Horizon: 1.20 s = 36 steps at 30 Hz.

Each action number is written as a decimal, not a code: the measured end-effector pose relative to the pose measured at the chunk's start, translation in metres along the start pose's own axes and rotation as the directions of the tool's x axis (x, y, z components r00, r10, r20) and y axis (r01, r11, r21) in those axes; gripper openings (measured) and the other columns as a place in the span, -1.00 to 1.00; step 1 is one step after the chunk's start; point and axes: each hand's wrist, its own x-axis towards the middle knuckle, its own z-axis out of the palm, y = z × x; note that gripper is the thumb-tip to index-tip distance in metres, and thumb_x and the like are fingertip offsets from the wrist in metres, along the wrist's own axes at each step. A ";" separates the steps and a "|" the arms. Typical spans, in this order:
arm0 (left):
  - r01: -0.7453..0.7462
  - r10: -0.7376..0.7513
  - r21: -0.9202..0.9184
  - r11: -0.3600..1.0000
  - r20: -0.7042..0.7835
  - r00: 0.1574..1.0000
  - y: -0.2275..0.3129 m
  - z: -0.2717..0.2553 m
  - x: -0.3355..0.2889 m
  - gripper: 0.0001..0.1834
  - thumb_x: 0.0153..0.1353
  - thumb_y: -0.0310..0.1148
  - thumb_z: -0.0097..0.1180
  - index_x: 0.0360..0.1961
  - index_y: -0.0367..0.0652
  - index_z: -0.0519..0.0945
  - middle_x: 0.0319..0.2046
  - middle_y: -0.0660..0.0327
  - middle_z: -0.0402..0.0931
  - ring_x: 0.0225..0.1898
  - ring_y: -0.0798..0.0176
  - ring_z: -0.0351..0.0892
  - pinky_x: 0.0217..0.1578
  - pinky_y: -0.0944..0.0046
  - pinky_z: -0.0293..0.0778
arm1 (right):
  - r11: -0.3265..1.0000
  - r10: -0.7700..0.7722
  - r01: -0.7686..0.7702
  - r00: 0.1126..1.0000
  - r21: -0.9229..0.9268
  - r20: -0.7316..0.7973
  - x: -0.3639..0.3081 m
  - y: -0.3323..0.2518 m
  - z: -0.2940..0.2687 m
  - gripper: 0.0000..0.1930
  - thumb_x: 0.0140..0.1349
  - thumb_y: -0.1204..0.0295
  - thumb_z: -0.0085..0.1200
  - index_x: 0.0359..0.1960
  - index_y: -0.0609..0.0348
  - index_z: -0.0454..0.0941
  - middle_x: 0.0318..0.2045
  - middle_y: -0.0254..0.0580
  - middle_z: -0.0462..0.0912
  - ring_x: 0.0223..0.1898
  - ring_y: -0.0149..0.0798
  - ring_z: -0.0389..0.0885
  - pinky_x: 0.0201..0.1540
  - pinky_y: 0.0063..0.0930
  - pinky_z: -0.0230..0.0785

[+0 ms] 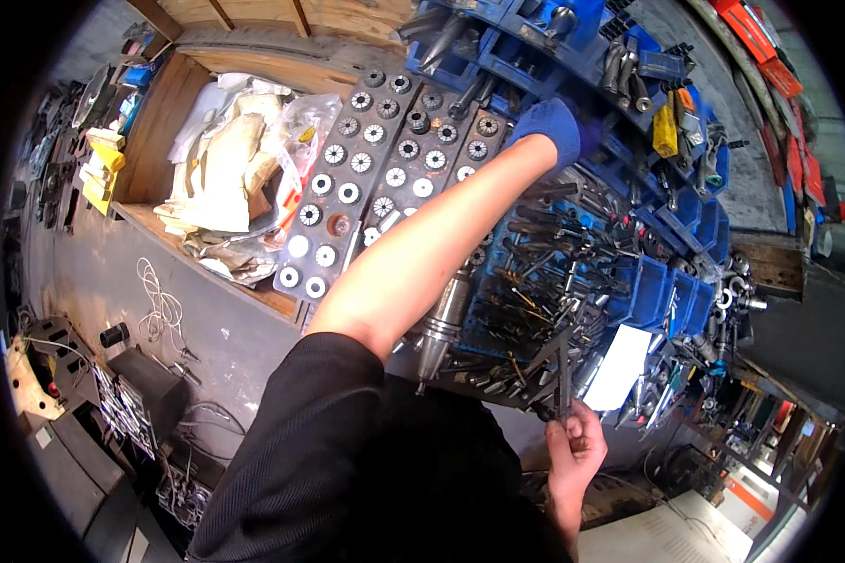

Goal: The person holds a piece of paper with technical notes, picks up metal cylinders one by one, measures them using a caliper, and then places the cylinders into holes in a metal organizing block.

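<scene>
My left hand (552, 131), in a blue glove, reaches far across the bench to the stacked blue bins (512, 70). Its fingers are smeared and merge with the dark bins, so what they touch cannot be made out. Close to my body, my bare right hand (576, 448) has its thumb and fingers closed on the lower end of a dark, flat metal tool (563, 375) with narrow arms meeting at an angle. A white sheet (620, 368) lies just beyond that hand. Beneath my left forearm is a steel tool holder (438, 333).
Grey racks hold rows of round collets (349, 192), left of the forearm. Many drills and cutters (545, 272) crowd a blue tray between both hands. A wooden box (145, 141) contains crumpled paper and plastic. A coiled cord (162, 310) hangs against the grey bench front.
</scene>
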 end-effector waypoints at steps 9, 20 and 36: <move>-0.373 0.332 -0.078 0.925 -0.317 0.889 -0.038 0.011 -0.020 -0.56 0.13 -0.26 0.20 0.04 -0.18 0.60 -0.10 -0.12 0.63 -0.07 -0.14 0.64 -0.01 0.06 0.53 | 0.999 0.000 -0.001 1.000 0.054 0.021 0.007 0.004 -0.004 -0.57 0.17 0.77 0.11 0.11 0.45 0.39 -0.39 -0.33 0.58 -0.39 -0.59 0.44 -0.35 -0.74 0.25; -0.206 0.237 0.824 0.528 0.090 0.967 0.007 -0.065 0.042 -0.65 0.27 -0.22 -0.08 -0.17 -0.11 0.71 -0.09 -0.06 0.63 -0.09 -0.13 0.67 -0.07 -0.05 0.57 | 0.996 0.001 -0.003 1.000 0.086 0.028 0.004 0.010 -0.022 -0.57 0.21 0.70 0.17 0.12 0.43 0.39 -0.36 -0.29 0.62 -0.36 -0.58 0.49 -0.32 -0.72 0.30; -0.089 0.336 0.827 0.555 -0.125 0.933 -0.016 -0.045 0.097 -0.29 0.36 0.16 -0.32 0.40 0.01 0.28 0.45 0.04 0.12 0.47 -0.05 0.03 0.44 -0.03 -0.07 | 0.987 -0.027 0.035 0.998 0.154 -0.053 0.001 0.034 -0.036 -0.60 0.22 0.63 0.21 0.08 0.39 0.43 -0.38 -0.39 0.58 -0.39 -0.63 0.44 -0.36 -0.73 0.26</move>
